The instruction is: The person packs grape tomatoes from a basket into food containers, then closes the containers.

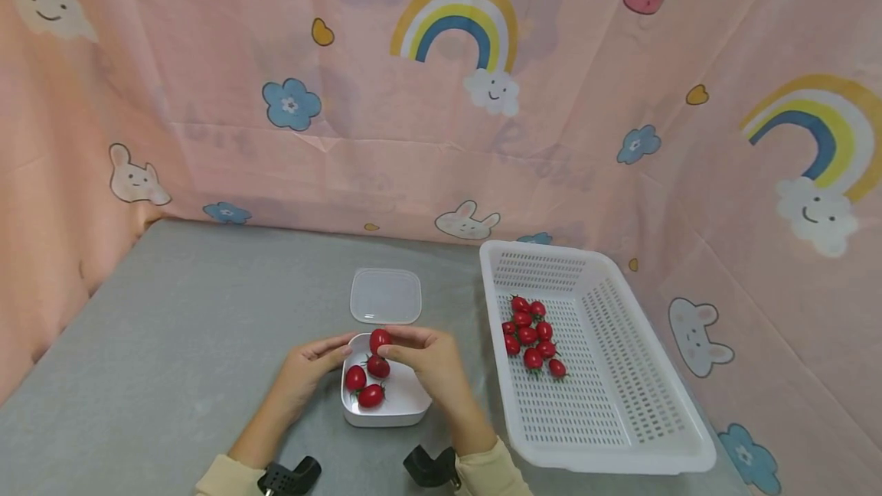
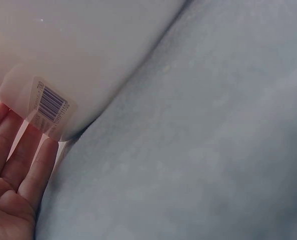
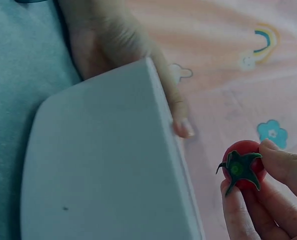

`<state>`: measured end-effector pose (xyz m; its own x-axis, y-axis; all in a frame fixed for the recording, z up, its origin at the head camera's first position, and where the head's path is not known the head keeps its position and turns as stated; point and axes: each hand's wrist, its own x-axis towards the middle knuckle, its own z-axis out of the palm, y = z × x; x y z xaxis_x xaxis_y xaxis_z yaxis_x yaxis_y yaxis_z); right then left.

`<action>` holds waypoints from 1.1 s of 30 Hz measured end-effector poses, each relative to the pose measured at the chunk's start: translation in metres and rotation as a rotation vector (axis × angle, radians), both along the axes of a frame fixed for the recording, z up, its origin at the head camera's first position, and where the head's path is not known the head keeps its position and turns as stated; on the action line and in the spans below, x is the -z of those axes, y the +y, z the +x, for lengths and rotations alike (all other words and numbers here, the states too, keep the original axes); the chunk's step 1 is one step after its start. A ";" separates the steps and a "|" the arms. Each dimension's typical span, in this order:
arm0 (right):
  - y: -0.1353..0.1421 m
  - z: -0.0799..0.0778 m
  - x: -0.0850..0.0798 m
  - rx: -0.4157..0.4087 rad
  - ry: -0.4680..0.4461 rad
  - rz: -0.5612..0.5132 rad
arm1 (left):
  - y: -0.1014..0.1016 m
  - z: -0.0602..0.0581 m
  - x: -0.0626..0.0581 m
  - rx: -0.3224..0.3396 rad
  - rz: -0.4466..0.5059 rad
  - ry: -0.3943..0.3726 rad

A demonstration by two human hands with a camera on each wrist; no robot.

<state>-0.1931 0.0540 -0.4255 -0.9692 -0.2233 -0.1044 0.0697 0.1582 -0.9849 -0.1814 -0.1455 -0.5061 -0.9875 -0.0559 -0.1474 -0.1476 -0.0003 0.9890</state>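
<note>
A white plastic box (image 1: pixel 406 398) stands on the table with three red cherry tomatoes inside, one of them a cherry tomato (image 1: pixel 370 396) near its front wall. My left hand (image 1: pixel 306 367) is at the box's left side, its fairly straight fingers (image 2: pixel 36 172) resting against the wall beside a barcode label (image 2: pixel 52 104). Over the far part of the box, my right hand (image 1: pixel 429 362) pinches another cherry tomato (image 3: pixel 242 165) between thumb and fingertips. Its green calyx faces the right wrist camera.
Just behind the box lies a clear lid (image 1: pixel 386 295). To the right is a white perforated basket (image 1: pixel 586 412), several cherry tomatoes (image 1: pixel 527 335) gathered at its left side. A pink patterned cloth (image 1: pixel 372 159) hangs behind the grey table (image 1: pixel 172 343).
</note>
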 end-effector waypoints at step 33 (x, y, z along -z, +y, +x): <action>-0.022 0.001 0.031 0.007 0.069 0.077 | -0.001 0.000 0.000 0.000 0.005 0.004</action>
<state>-0.1920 0.0321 -0.4565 -0.9762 -0.2099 -0.0542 0.0039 0.2332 -0.9724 -0.1814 -0.1465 -0.5060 -0.9881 -0.0550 -0.1439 -0.1438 -0.0056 0.9896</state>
